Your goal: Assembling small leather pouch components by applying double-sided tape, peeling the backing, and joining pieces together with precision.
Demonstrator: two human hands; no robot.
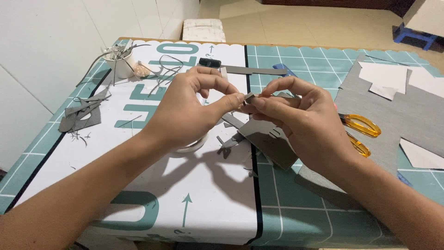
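The grey sheet (273, 141) looks like matt card or felt, as do the grey scraps (81, 115) at nine o'clock. The scissors (363, 125) have glossy orange plastic handles. A smooth, printed cover (194, 185) lies over the table.

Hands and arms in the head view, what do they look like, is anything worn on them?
The left hand and right hand are bare: no gloves, and no rings, watch or bracelets show. Both forearms are uncovered right to the picture's lower edge, so no sleeves are visible. Fingernails look short and unpainted. No markings can be made out.
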